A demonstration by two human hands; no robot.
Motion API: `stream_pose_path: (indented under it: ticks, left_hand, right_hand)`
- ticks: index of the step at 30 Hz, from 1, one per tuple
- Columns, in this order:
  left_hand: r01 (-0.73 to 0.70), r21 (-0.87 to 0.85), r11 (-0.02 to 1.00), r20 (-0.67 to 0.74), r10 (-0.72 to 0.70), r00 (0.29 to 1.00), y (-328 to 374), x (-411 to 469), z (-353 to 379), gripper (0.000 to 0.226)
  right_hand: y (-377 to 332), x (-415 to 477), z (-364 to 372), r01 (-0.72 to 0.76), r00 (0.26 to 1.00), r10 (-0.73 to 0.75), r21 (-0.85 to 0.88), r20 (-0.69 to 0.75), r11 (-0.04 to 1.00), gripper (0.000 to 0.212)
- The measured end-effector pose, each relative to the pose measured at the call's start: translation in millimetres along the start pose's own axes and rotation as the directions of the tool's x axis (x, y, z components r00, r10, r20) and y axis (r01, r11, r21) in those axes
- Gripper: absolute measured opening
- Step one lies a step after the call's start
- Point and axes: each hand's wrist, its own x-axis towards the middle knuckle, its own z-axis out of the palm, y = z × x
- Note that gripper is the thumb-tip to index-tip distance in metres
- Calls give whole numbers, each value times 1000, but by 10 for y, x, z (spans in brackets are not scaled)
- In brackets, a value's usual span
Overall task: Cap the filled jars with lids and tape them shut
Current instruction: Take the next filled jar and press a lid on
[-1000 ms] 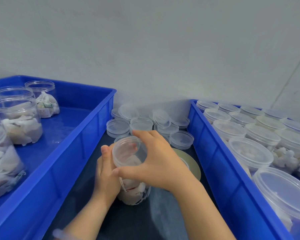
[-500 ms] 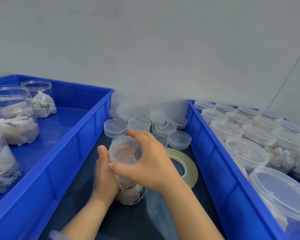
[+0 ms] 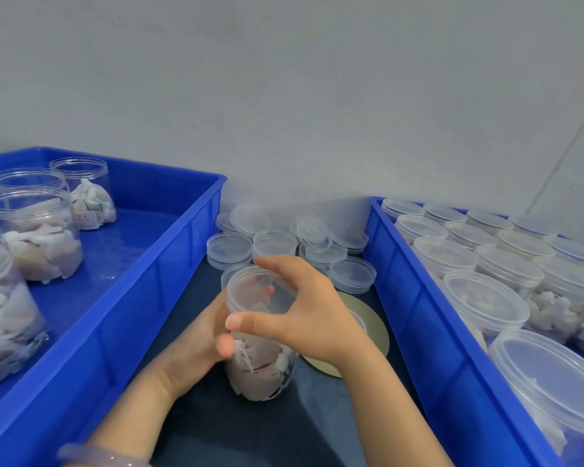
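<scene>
the jar (image 3: 260, 372) stands on the dark table (image 3: 250, 433), between the left blue bin (image 3: 155, 298) and the right blue bin (image 3: 429, 332). the left hand (image 3: 196, 345) wraps round its side and holds it steady. the right hand (image 3: 311, 315) curls fingers and thumb round the lid (image 3: 260, 288) on top. this looks like the lid-closing step. next, i think, it needs the tape roll (image 3: 375, 335), lying flat just behind the right hand.

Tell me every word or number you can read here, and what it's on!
Nothing here reads clearly.
Labels on the packet in the far jar of the left tray: too blurred to read.
Red print inside the middle jar: too small to read.
</scene>
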Motion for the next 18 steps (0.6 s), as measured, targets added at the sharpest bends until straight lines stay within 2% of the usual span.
stream_pose_path:
  ticks: [2,4,7,11,14,18]
  left_hand:
    - [34,140,990,-27,-31,999,11,2,8,115]
    - [41,271,962,-151,1,988,5,29,71,93]
    - [-7,266,964,-238,72,968,-37,56,173,66]
    - [33,275,961,-315,58,947,-76,35,210,65]
    - [31,293,956,-312,65,948,-75,37,231,65]
    - [136,282,950,-386,-17,922,-170,47,215,72]
  right_hand:
    - [1,0,11,-8,1000,8,18,-14,1000,83]
    - [-5,7,57,-15,999,16,25,-52,1000,81]
    - [-20,15,145,-27,992,25,-17,-123,999,85]
    - [-49,-6,215,-35,982,18,-89,-186,995,94]
    - [-47,-16,197,-15,983,-4,-104,-181,994,94]
    - [-24,-12,234,-6,975,-16,-97,-221,995,94]
